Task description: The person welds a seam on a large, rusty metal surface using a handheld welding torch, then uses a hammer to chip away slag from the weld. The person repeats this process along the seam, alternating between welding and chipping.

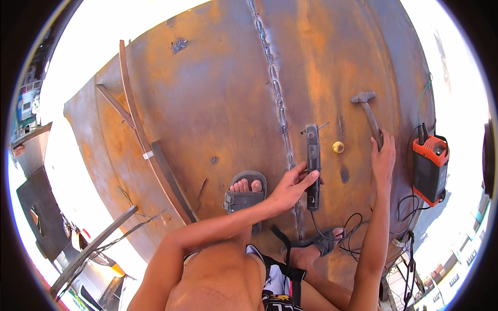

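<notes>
My left hand (294, 187) is closed round a black electrode holder (313, 150), thumb across its front and fingertips showing past its right side. A short thin rod sticks out sideways near the holder's upper end, and a black cable runs from its lower end. Farther right, my right hand (383, 155) grips the lower handle of a hammer (369, 111), whose head points away from me. A rough weld bead (276, 88) runs down a large rust-brown steel surface (207, 103), passing just left of the holder. Between the two tools is a small round yellow thing (338, 147).
At the right stands an orange-and-black welding machine (430, 168), with cable loops (355, 233) below it. A curved metal strip (140, 124) and a dark bar (174, 181) lie at left. My sandalled feet (246, 192) rest on the steel. A chain (411, 264) hangs lower right.
</notes>
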{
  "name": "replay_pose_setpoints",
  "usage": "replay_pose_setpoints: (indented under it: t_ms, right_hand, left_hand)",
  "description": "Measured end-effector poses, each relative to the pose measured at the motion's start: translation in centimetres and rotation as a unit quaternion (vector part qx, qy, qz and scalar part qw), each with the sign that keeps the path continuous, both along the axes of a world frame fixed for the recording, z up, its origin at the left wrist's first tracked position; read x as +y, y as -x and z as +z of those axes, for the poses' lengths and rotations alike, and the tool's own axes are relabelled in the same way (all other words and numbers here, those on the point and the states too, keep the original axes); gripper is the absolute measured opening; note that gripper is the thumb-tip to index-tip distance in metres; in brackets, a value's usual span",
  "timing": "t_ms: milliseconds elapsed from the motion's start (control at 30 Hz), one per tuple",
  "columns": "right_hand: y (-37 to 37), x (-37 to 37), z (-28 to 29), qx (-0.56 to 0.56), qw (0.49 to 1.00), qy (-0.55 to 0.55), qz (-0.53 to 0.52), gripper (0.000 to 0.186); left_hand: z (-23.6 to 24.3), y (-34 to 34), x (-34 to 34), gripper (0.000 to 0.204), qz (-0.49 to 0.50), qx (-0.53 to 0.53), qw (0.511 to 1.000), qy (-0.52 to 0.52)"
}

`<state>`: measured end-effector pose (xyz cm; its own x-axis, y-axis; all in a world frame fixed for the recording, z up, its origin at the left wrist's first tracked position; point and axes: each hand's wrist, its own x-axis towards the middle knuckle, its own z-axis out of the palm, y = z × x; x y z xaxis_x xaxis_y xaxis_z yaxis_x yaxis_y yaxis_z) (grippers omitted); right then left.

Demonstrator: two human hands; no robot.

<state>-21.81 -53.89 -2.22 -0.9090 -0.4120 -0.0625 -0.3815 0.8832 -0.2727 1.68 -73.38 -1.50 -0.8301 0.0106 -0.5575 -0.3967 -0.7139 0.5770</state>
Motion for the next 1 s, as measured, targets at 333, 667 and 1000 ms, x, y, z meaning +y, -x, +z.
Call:
replay_pose_setpoints:
  t_ms: [333,667,1000]
  right_hand:
    - [0.8,1.4,-1.6,-0.018,0.996,-0.080,0.019,0.042]
    - [-4.9,-6.2,4.4,-0.223,0.955,0.184,0.069,0.036]
    - [-10.7,-10.5,5.6,-0.423,0.861,0.244,0.143,0.040]
  left_hand:
    - [0.7,1.1,-1.5,0.036,0.025,0.019,0.999,0.038]
    - [1.2,3.2,-4.6,0.034,0.114,0.041,0.990,0.076]
    - [2.2,4.5,-5.0,0.040,0.157,0.040,0.974,0.161]
